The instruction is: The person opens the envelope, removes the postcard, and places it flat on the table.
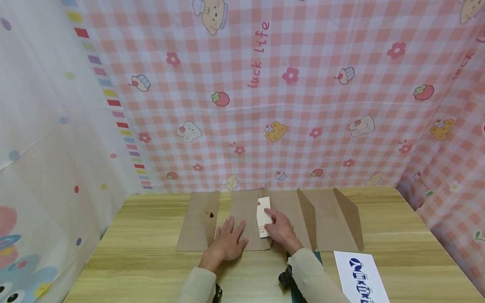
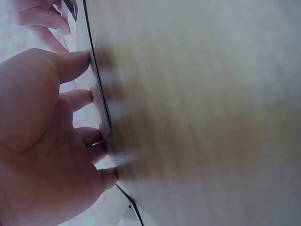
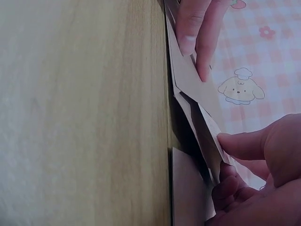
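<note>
Head view: my left hand (image 1: 228,245), fingers spread, rests on an envelope (image 1: 244,207) while my right hand (image 1: 282,229) pinches a card (image 1: 263,218) at its right edge. I seem to be fitting it in; next likely calls for a steady push.

Envs (image 1: 327,223) brn; card (image 1: 262,217) cream w/ red print; backdrop (image 1: 303,105) pink/wht check.

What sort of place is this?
Probably a curtained-off tabletop workspace, likely indoors: a wooden table with pink checked cloth hung behind it, white dotted cloth on the left, and brown envelopes laid out in a row.
</note>
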A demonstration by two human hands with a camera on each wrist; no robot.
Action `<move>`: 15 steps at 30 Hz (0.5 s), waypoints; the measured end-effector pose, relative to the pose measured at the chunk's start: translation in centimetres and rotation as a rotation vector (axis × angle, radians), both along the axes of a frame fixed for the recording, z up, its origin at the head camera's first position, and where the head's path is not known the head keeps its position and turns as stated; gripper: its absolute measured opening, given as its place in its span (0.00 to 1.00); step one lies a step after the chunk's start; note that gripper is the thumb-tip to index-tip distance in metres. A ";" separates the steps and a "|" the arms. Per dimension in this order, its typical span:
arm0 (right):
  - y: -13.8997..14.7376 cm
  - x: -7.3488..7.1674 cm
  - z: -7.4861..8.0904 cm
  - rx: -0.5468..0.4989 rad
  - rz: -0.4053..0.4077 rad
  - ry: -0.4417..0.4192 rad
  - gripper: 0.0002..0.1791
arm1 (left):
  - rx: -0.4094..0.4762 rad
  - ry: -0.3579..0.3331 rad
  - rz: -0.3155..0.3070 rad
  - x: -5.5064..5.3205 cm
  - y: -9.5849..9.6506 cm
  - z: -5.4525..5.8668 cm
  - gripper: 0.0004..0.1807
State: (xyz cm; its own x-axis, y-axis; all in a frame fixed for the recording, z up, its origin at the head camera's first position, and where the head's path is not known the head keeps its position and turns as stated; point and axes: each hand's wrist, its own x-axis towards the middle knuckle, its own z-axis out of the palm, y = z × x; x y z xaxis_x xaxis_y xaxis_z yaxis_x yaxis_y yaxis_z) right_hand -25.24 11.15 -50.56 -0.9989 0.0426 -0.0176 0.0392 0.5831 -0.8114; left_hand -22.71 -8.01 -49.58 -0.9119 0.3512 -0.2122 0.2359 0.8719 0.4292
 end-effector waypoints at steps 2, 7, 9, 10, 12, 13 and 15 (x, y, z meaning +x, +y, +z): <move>0.0 -0.1 0.0 -0.010 0.002 -0.006 0.30 | 0.003 0.000 0.001 0.0 0.0 0.1 0.33; 0.1 -0.1 0.1 -0.026 0.003 -0.021 0.30 | 0.002 0.002 0.001 0.1 0.1 0.4 0.33; 0.1 -0.1 0.0 -0.026 0.004 -0.025 0.30 | 0.000 0.002 0.001 0.1 0.1 0.4 0.33; 0.1 -0.1 0.0 -0.026 0.006 -0.026 0.30 | -0.001 0.003 0.000 0.1 0.1 0.4 0.33; 0.2 -0.1 0.0 -0.031 0.008 -0.030 0.31 | 0.000 0.003 0.001 0.1 0.0 0.3 0.33; 0.2 -0.1 0.0 -0.036 0.009 -0.033 0.31 | -0.001 0.003 0.001 0.1 0.0 0.3 0.33; 0.2 -0.2 -0.1 -0.050 0.011 -0.046 0.31 | 0.000 0.004 0.000 0.0 0.0 0.3 0.33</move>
State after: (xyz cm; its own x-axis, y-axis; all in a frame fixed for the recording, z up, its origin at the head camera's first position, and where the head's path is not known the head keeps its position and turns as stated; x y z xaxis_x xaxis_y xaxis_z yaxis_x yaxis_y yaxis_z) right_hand -25.42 11.39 -50.66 -0.9974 0.0297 -0.0651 0.0708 0.5429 -0.8368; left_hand -22.67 -8.00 -49.26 -0.9127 0.3512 -0.2088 0.2375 0.8718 0.4284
